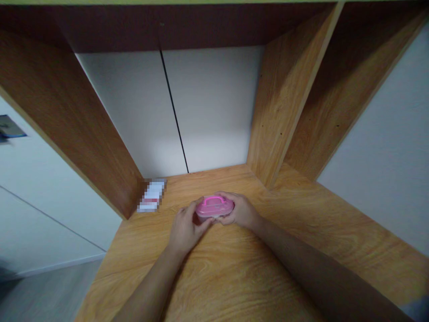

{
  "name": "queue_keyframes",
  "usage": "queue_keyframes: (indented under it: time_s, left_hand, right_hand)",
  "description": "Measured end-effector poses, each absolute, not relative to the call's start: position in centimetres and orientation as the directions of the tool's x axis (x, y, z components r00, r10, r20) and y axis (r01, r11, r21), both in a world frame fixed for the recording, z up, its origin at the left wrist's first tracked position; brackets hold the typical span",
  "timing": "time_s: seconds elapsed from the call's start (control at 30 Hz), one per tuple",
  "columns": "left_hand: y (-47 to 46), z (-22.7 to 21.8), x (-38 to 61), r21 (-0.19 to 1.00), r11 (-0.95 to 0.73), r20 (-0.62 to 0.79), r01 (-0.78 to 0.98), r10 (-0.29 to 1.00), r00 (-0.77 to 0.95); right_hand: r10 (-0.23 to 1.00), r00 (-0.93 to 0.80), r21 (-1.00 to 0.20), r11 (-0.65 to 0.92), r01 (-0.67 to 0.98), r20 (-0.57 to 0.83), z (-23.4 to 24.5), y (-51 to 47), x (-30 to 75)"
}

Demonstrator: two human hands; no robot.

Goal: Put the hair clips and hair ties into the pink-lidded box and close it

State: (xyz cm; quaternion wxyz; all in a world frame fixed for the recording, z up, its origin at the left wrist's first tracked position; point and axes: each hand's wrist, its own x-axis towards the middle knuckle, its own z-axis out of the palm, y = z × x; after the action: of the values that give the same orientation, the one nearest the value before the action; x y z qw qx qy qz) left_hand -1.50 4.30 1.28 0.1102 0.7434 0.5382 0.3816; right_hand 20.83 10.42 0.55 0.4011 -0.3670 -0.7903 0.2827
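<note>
A small oval box (214,208) with a pink see-through lid and a brighter pink carrying handle is between my two hands, upright at the wooden desk top. My left hand (187,226) wraps its left side, thumb at the front and fingers towards the back. On the other side, my right hand (239,209) grips the right end, with fingers over the far edge and thumb near the front. The box's contents cannot be made out, and my fingers hide parts of both its ends.
The wooden desk (214,273) runs back to a white panel (211,107) with a dark seam. Upright wooden boards (278,103) stand left and right, under a dark shelf (161,27). A blurred-out flat item (152,195) lies at the back left.
</note>
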Motion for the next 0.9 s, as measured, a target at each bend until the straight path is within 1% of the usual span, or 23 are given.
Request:
queue_keyframes:
  time_s: [0.2,0.6,0.9]
  left_hand:
    - [4.5,1.0,-1.5,0.523,-0.418,0.488,0.743,0.861,0.140]
    - [4.2,1.1,-1.8,0.518,-0.424,0.455,0.743,0.872,0.180]
    - [4.0,1.4,-1.9,0.535,-0.379,0.432,0.755,0.891,0.140]
  right_hand:
    - [0.789,-0.434,-0.725,0.593,0.350,0.435,0.8,10.3,21.1]
    - [0.738,-0.482,-0.664,0.658,0.356,0.473,1.5,9.4,21.7]
    - [0.696,-0.503,-0.632,0.702,0.328,0.512,1.5,9.1,21.8]
